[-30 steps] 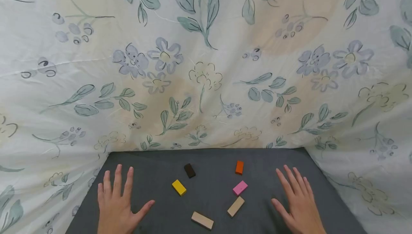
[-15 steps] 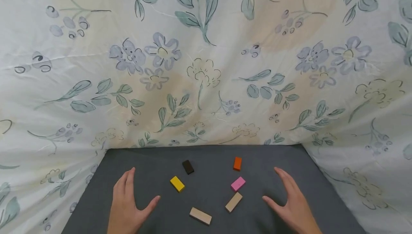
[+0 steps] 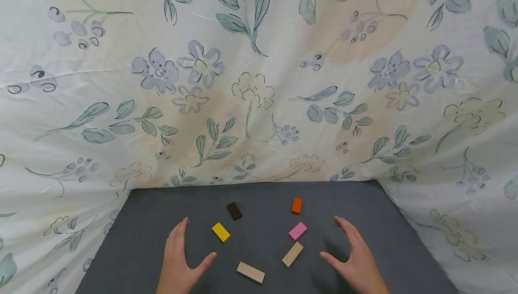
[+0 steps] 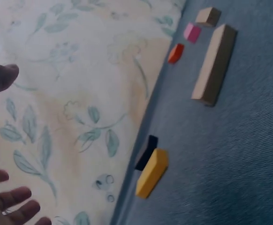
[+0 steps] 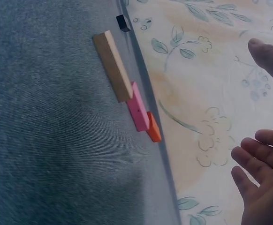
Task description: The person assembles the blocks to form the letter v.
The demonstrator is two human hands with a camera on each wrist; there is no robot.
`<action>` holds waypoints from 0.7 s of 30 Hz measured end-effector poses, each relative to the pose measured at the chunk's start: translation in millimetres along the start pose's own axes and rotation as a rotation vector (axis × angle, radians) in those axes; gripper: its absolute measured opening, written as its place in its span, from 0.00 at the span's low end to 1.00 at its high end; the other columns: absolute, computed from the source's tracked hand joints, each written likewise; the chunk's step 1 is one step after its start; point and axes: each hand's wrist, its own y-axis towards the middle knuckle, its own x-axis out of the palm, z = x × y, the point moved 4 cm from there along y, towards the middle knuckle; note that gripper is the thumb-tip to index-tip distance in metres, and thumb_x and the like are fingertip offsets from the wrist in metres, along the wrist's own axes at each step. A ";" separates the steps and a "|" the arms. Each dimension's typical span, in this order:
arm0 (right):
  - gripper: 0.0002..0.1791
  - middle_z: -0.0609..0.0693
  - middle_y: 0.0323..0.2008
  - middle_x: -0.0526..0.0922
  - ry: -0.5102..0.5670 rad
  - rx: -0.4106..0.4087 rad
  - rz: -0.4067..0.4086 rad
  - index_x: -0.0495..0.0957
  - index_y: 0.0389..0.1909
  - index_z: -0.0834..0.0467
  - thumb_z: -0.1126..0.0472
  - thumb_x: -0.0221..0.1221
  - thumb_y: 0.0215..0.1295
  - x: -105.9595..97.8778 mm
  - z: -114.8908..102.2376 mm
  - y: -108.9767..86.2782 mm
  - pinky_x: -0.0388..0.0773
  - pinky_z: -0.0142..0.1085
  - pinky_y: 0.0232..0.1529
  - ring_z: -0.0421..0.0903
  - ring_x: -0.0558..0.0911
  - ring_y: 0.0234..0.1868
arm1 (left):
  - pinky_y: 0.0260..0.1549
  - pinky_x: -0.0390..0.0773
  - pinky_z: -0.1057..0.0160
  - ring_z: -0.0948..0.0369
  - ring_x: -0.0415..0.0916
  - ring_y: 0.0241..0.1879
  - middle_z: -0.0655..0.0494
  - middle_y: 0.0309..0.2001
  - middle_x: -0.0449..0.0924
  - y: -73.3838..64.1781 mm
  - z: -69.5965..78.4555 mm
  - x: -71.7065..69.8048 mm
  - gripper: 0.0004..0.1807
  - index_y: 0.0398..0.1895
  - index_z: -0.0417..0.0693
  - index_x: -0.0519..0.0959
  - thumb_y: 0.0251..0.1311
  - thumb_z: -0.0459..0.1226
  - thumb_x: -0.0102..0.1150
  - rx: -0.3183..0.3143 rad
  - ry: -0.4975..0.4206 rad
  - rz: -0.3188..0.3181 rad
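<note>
My left hand [image 3: 180, 258] hovers at the left, thumb spread from relaxed fingers, holding nothing. Nearest it lie a yellow block [image 3: 221, 232] and a plain wooden block [image 3: 251, 273]. Beyond the yellow one is a dark brown block [image 3: 234, 211]. On the right, my right hand [image 3: 354, 258] is likewise spread and holds nothing. To its left are a second plain wooden block [image 3: 292, 254], a pink block [image 3: 297, 231] and, farther back, an orange block [image 3: 296, 206]. Both wrist views show thumb and fingers apart, with the blocks [image 4: 151, 173] well off from them.
All the blocks lie flat on a dark grey cloth-like surface [image 3: 263, 199]. A pale floral fabric [image 3: 259, 105] hangs along its back edge and both sides like a wall.
Both hands have moved inward toward the blocks and turned so the palms face each other. The blocks have stayed in place; the head view has shifted slightly.
</note>
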 end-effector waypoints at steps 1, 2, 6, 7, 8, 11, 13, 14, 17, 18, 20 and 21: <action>0.55 0.63 0.73 0.73 0.005 0.015 -0.012 0.65 0.80 0.59 0.45 0.82 0.58 1.3 0.3 0.3 0.75 0.72 0.64 0.65 0.74 0.70 | 0.58 0.74 0.23 0.32 0.68 0.66 0.29 0.71 0.68 -1.1 0.7 2.6 0.59 0.81 0.33 0.61 0.56 0.54 0.83 -0.012 -0.016 -0.026; 0.55 0.63 0.74 0.73 0.010 0.028 -0.023 0.65 0.80 0.59 0.45 0.82 0.58 2.4 0.6 0.4 0.74 0.71 0.65 0.65 0.74 0.71 | 0.58 0.74 0.23 0.32 0.68 0.67 0.29 0.71 0.68 -2.2 1.4 4.8 0.59 0.81 0.34 0.60 0.57 0.54 0.82 -0.023 -0.032 -0.047; 0.55 0.64 0.74 0.72 0.025 0.066 -0.057 0.65 0.80 0.60 0.44 0.81 0.59 6.2 1.9 0.1 0.74 0.71 0.66 0.66 0.74 0.71 | 0.60 0.73 0.24 0.33 0.68 0.68 0.30 0.72 0.67 -6.2 1.4 9.8 0.58 0.82 0.34 0.59 0.59 0.53 0.81 -0.065 -0.075 -0.097; 0.55 0.64 0.74 0.72 0.028 0.070 -0.059 0.65 0.80 0.60 0.44 0.81 0.59 6.9 2.3 -0.2 0.74 0.71 0.66 0.66 0.74 0.71 | 0.60 0.73 0.24 0.33 0.68 0.68 0.30 0.72 0.67 -7.1 1.1 10.3 0.58 0.82 0.34 0.59 0.59 0.53 0.81 -0.073 -0.081 -0.100; 0.54 0.64 0.74 0.73 0.031 0.072 -0.059 0.66 0.80 0.60 0.44 0.81 0.59 7.5 2.7 -0.5 0.74 0.71 0.66 0.66 0.74 0.71 | 0.60 0.73 0.24 0.33 0.68 0.68 0.30 0.72 0.67 -8.0 0.5 11.2 0.58 0.83 0.34 0.59 0.59 0.52 0.81 -0.081 -0.085 -0.104; 0.54 0.63 0.73 0.73 0.037 0.071 -0.057 0.66 0.80 0.60 0.44 0.82 0.58 9.8 4.3 -2.0 0.74 0.71 0.65 0.65 0.75 0.70 | 0.61 0.74 0.25 0.33 0.68 0.69 0.30 0.73 0.67 -10.7 -1.3 14.0 0.59 0.83 0.34 0.58 0.58 0.52 0.82 -0.101 -0.090 -0.110; 0.55 0.63 0.73 0.74 0.043 0.066 -0.056 0.66 0.80 0.60 0.44 0.82 0.58 11.8 5.7 -2.9 0.75 0.70 0.65 0.65 0.75 0.70 | 0.61 0.75 0.26 0.33 0.69 0.68 0.29 0.73 0.67 -12.2 -2.0 16.1 0.60 0.83 0.33 0.58 0.57 0.52 0.83 -0.104 -0.090 -0.112; 0.55 0.62 0.73 0.74 0.048 0.062 -0.056 0.66 0.80 0.60 0.44 0.82 0.58 13.0 6.4 -3.2 0.75 0.70 0.65 0.65 0.75 0.70 | 0.61 0.75 0.26 0.33 0.69 0.68 0.29 0.73 0.67 -12.8 -2.1 17.2 0.60 0.83 0.33 0.58 0.57 0.51 0.83 -0.105 -0.089 -0.112; 0.55 0.62 0.73 0.73 0.065 0.047 -0.056 0.66 0.80 0.59 0.45 0.82 0.58 16.3 8.0 -3.7 0.75 0.68 0.66 0.65 0.75 0.70 | 0.60 0.76 0.27 0.33 0.70 0.67 0.29 0.72 0.67 -13.7 -1.3 19.5 0.60 0.82 0.33 0.59 0.55 0.51 0.84 -0.099 -0.089 -0.108; 0.54 0.63 0.73 0.73 0.070 0.044 -0.054 0.66 0.80 0.59 0.45 0.82 0.58 17.0 8.3 -3.7 0.75 0.68 0.67 0.65 0.75 0.70 | 0.60 0.77 0.27 0.33 0.70 0.66 0.30 0.72 0.68 -13.9 -0.9 20.1 0.60 0.82 0.33 0.59 0.55 0.51 0.84 -0.095 -0.090 -0.105; 0.54 0.63 0.74 0.73 0.075 0.045 -0.051 0.66 0.80 0.59 0.45 0.82 0.58 18.1 8.6 -3.6 0.75 0.67 0.67 0.65 0.75 0.70 | 0.60 0.77 0.27 0.34 0.71 0.66 0.30 0.71 0.68 -14.5 -0.2 20.9 0.60 0.82 0.33 0.59 0.55 0.51 0.85 -0.092 -0.087 -0.097; 0.54 0.63 0.74 0.72 0.074 0.049 -0.052 0.66 0.80 0.58 0.45 0.82 0.59 18.6 8.6 -3.4 0.75 0.68 0.66 0.65 0.75 0.70 | 0.60 0.77 0.27 0.34 0.71 0.66 0.30 0.71 0.69 -14.9 0.1 21.2 0.60 0.82 0.34 0.60 0.54 0.51 0.85 -0.091 -0.088 -0.091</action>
